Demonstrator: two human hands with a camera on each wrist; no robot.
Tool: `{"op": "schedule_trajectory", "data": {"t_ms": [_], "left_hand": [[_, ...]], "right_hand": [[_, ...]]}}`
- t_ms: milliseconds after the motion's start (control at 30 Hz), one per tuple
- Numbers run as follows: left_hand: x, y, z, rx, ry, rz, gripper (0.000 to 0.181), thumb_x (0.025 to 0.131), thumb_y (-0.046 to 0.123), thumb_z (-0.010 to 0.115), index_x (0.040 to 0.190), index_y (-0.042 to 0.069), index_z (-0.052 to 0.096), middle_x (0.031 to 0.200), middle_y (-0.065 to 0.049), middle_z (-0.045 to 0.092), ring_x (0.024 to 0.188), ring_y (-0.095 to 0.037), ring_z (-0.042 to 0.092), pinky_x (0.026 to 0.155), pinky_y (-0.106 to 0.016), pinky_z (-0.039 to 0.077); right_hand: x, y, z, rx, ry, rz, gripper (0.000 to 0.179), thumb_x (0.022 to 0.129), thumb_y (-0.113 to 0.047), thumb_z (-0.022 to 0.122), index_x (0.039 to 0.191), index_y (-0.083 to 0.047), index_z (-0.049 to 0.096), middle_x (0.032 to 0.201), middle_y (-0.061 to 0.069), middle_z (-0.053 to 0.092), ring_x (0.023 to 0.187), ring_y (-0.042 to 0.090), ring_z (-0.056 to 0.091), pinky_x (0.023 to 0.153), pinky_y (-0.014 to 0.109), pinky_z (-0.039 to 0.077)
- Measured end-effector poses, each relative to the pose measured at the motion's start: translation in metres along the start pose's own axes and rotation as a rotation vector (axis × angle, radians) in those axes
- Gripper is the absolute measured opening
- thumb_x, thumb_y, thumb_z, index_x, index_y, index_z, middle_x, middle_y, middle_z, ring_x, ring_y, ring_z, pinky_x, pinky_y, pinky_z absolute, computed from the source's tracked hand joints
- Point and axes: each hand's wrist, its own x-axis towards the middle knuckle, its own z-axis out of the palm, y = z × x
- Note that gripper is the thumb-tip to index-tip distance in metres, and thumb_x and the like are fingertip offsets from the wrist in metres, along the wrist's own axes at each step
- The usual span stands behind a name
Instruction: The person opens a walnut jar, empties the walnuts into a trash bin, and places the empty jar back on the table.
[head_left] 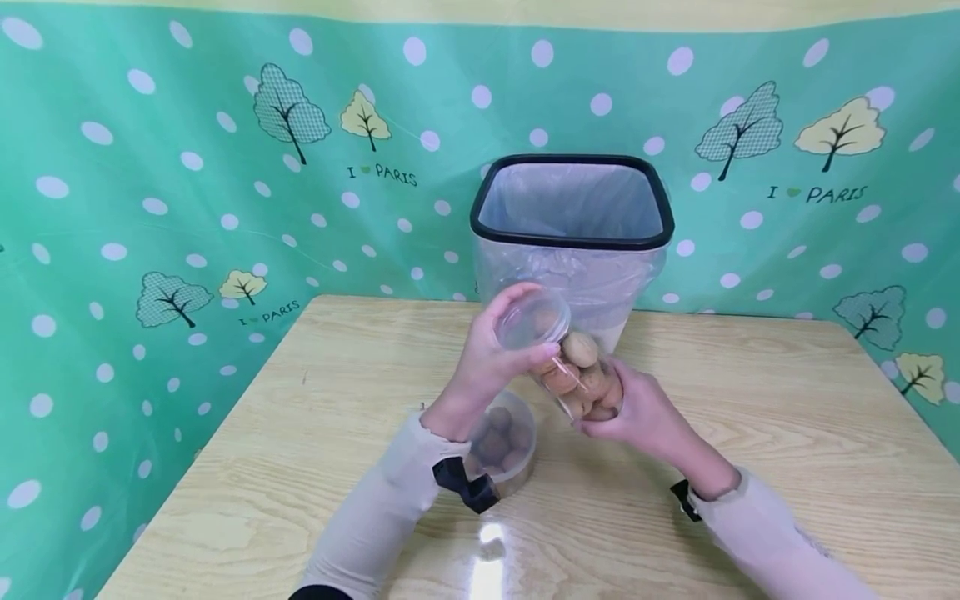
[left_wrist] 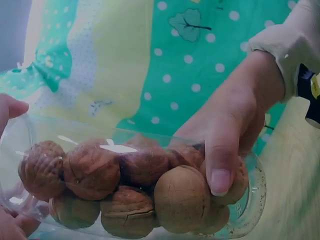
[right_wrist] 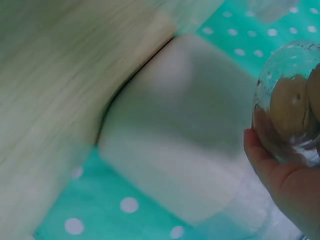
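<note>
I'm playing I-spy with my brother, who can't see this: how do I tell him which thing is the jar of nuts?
Find the big black-rimmed bin. In front of it, the left hand and right hand hold the jar, clear and tilted, with walnuts inside. Unlike the tub on the table, it is up in the air.

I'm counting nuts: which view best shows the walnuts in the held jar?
Left wrist view: the walnuts appear large through the clear jar, though the right hand covers some. The head view shows them smaller; the right wrist, only a couple at its edge.
</note>
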Motion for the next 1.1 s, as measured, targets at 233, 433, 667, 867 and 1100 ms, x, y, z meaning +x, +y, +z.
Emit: {"op": "schedule_trajectory", "data": {"t_ms": [233,433,667,867,1100], "left_hand": [[0.000,0.000,0.005,0.050,0.101,-0.104,0.060,0.072,0.016,0.073,0.129,0.014,0.052,0.129,-0.002,0.055,0.119,-0.018,0.048,0.102,-0.039,0.037],[-0.001,0.008,0.003,0.036,0.036,-0.097,0.075,0.072,0.031,0.079,0.137,0.017,0.044,0.135,0.002,0.051,0.126,-0.015,0.044,0.107,-0.038,0.031],[0.004,0.011,-0.009,0.000,-0.149,-0.028,0.117,0.055,0.061,0.081,0.146,0.008,0.030,0.141,-0.011,0.040,0.124,-0.021,0.043,0.105,-0.036,0.035],[0.010,0.011,-0.027,-0.069,-0.387,0.133,0.112,0.066,0.049,0.081,0.145,-0.006,0.025,0.145,-0.019,0.035,0.131,-0.020,0.037,0.109,-0.033,0.030],[0.015,0.012,-0.039,-0.097,-0.547,0.272,0.106,0.072,0.039,0.081,0.143,-0.012,0.020,0.152,-0.016,0.028,0.140,-0.030,0.023,0.114,-0.044,0.018]], "right_hand": [[0.004,0.004,-0.005,0.017,-0.047,0.024,0.078,0.061,-0.027,0.089,0.126,-0.004,0.052,0.101,0.006,0.068,0.087,0.016,0.063,0.075,0.032,0.051],[0.006,0.005,-0.013,0.093,-0.097,0.036,0.089,0.063,-0.030,0.089,0.136,-0.007,0.045,0.112,0.006,0.065,0.097,0.017,0.061,0.084,0.031,0.049],[0.004,0.008,-0.017,0.147,-0.032,0.019,0.083,0.064,-0.015,0.087,0.135,-0.003,0.047,0.114,0.011,0.064,0.100,0.012,0.059,0.084,0.023,0.047],[0.002,0.012,-0.024,0.263,-0.065,-0.051,0.086,0.062,-0.003,0.084,0.137,0.004,0.042,0.115,0.022,0.061,0.098,0.003,0.060,0.084,0.018,0.048],[0.003,0.017,-0.029,0.353,-0.157,-0.109,0.086,0.061,0.003,0.082,0.136,0.009,0.040,0.117,0.005,0.064,0.100,0.007,0.061,0.086,0.020,0.048]]}}
